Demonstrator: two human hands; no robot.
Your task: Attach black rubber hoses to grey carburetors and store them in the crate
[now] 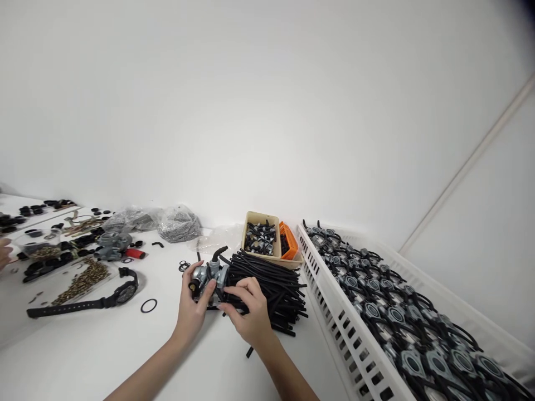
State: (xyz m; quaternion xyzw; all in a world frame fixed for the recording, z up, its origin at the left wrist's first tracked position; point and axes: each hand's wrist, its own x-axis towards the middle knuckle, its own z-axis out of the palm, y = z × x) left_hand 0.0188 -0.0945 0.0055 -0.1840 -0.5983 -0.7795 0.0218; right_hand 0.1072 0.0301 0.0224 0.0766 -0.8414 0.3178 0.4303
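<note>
A silvery carburetor [214, 271] with a black rubber elbow on top is gripped in my left hand [193, 301], thumb across its front. My right hand [249, 306] is closed in a pinch at the carburetor's lower right side, fingertips against it. What sits between those fingertips is too small and covered to make out. Just behind and to the right lies a heap of cut black rubber hoses [271, 284], partly hidden by my right hand.
On the right stands a long white crate [351, 340] full of carburetors. Behind the hoses are a beige bin [249, 218] of small fittings and an orange basket [294, 240]. A watch [125, 291], brass parts [86, 278], another carburetor [113, 245] and another person's hand [4, 252] are leftward.
</note>
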